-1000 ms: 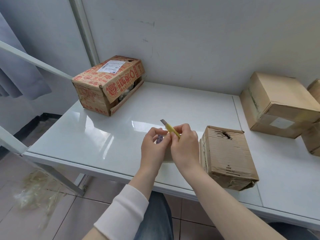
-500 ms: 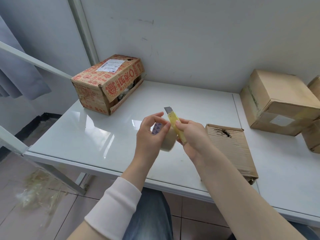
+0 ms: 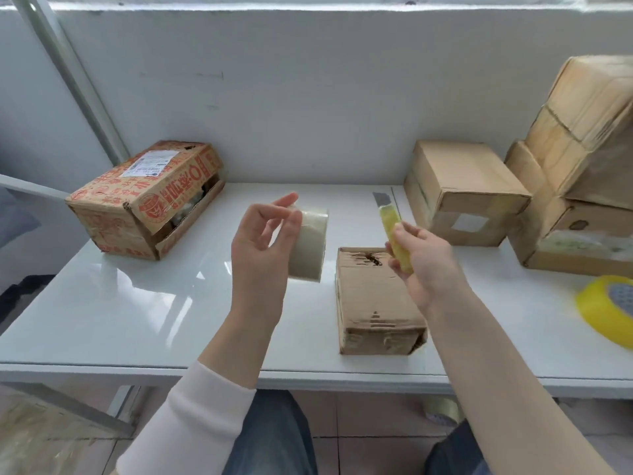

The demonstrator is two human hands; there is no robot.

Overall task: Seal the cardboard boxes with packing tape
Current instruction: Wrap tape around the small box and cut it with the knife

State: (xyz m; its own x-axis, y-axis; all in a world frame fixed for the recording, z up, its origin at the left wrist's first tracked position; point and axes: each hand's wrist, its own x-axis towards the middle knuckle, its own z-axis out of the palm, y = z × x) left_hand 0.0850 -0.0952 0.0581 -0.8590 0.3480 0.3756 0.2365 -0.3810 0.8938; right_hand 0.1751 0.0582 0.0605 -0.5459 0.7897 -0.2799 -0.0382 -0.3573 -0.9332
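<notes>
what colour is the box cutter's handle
Yellow. The box cutter, gripped in the right hand, has a grey blade tip; the head view shows it best.

Tape roll (image 3: 308,245) in my left hand (image 3: 263,245): pale beige plastic film, translucent, glossy, smooth. Knife (image 3: 394,231) in my right hand (image 3: 424,265): translucent yellow plastic body, dull grey metal blade (image 3: 379,198). Small box (image 3: 373,303) before me: brown corrugated cardboard, matt, rough, torn and dented. Printed box (image 3: 144,200): cardboard, red ink, white paper label (image 3: 147,164). Plain box (image 3: 466,186) at right: matt cardboard, shinier tape strips over it. Yellow tape roll (image 3: 603,310): glossy plastic. Table (image 3: 137,303): white, smooth, glossy, mirrors light. Wall (image 3: 308,97): matt white, scuffed. My sleeve (image 3: 191,416): white cloth.
</notes>
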